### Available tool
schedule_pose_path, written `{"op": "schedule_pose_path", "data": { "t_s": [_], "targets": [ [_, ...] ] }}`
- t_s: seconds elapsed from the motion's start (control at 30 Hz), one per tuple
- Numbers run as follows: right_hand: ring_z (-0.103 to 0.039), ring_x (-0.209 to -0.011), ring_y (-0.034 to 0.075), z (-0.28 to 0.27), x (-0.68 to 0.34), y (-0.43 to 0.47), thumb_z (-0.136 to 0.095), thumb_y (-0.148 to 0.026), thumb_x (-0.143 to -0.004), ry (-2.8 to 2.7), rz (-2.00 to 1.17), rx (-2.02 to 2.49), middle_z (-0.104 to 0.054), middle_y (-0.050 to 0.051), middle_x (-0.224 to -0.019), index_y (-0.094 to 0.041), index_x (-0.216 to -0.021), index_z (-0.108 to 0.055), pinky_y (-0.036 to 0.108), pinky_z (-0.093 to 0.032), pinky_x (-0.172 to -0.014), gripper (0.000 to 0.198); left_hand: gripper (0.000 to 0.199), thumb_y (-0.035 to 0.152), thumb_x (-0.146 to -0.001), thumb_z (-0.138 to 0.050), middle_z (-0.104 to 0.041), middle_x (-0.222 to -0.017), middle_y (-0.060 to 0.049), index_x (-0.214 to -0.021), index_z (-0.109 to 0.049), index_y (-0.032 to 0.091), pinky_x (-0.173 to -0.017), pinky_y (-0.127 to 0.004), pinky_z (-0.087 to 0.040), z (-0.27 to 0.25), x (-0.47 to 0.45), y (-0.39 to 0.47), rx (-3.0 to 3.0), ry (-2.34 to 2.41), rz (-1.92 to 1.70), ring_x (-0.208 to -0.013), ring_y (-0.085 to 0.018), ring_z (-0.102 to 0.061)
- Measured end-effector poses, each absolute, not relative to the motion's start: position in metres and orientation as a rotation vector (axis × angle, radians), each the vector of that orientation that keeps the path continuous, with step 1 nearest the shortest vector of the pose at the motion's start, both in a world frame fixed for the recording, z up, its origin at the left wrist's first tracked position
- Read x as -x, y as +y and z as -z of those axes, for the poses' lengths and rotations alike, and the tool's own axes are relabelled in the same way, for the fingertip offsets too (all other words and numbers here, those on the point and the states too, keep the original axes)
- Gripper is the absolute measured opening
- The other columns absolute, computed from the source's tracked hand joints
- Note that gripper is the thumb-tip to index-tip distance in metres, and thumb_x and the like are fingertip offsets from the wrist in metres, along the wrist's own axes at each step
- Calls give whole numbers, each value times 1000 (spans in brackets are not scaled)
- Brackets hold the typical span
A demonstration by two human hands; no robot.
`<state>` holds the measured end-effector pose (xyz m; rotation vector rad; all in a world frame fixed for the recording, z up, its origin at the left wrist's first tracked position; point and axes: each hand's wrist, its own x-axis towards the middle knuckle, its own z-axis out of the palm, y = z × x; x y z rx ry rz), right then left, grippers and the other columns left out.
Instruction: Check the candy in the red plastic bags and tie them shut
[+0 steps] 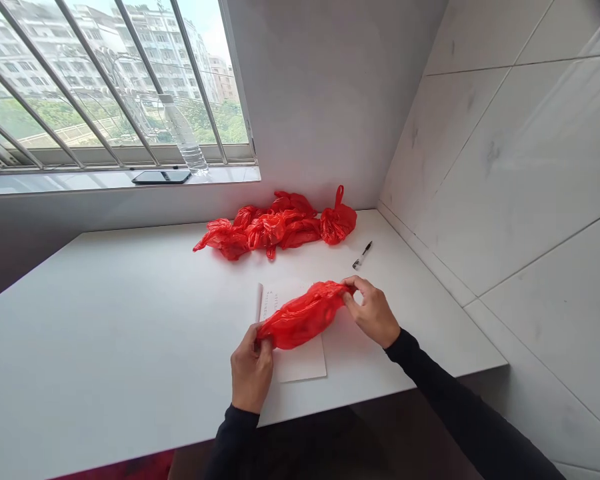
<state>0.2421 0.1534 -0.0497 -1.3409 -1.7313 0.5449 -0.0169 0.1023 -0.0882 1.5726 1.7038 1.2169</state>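
Note:
A red plastic bag (305, 317) is stretched out between my two hands above the table's front part. My left hand (251, 367) pinches its lower left end. At the upper right end, the fingers of my right hand (369, 307) are closed on the gathered plastic. The bag looks bunched and slightly bulging; what it may contain cannot be made out. Under it lies a notebook (303, 365) with a page of small handwritten marks, partly covered by the bag.
More red plastic bags (265, 228) lie heaped at the table's back, with a knotted one (338, 223) at their right. A pen (363, 255) rests near the tiled wall (530, 200). On the windowsill stand a water bottle (183, 133) and a flat phone (161, 177).

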Motion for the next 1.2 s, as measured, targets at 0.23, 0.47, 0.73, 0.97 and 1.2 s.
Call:
{"op": "schedule_pose_path", "data": {
  "t_s": [0.23, 0.47, 0.73, 0.97, 1.2],
  "targets": [
    [-54, -124, 27, 42, -252, 141, -56, -29, -91, -1705, -593, 1324, -61, 9, -131, -23, -128, -53, 45, -48, -100, 37, 50, 29, -92, -59, -57, -136, -13, -141, -52, 22, -90, -43, -56, 81, 15, 104, -1764, 1734, -1395, -122, -28, -58],
    [-61, -99, 24, 34, -232, 138, -64, -39, -93, -1741, -688, 1268, -70, 3, -97, -25, -94, -67, 41, -48, -93, 14, 12, 33, -89, -66, -72, -97, -5, -92, -76, 27, -102, -47, -47, 65, 15, 100, -1976, 1687, -1403, -107, -28, -62],
    [-64, -92, 19, 23, -253, 120, -55, -42, -99, -1520, -833, 1271, -63, 3, -100, -23, -125, -49, 36, -54, -86, 32, 41, 39, -94, -63, -69, -119, -7, -132, -56, 25, -91, -38, -54, 35, 30, 91, -1747, 1734, -1512, -109, -24, -66],
    [-60, -80, 16, 3, -244, 106, -57, -48, -100, -1499, -969, 1288, -61, 0, -89, -23, -100, -61, 30, -52, -76, 25, 14, 28, -91, -68, -55, -104, -3, -102, -75, 29, -88, -33, -48, 12, 11, 78, -1882, 1756, -1670, -97, -19, -58],
    [-56, -120, 24, -21, -234, 68, -60, -17, -95, -1546, -373, 1025, -58, 6, -123, -29, -130, -53, 44, -47, -104, 38, 24, 43, -92, -67, -67, -95, 0, -114, -74, 35, -81, -28, -49, -9, 26, 45, -1627, 1731, -1457, -88, -18, -64]
  ]
}}
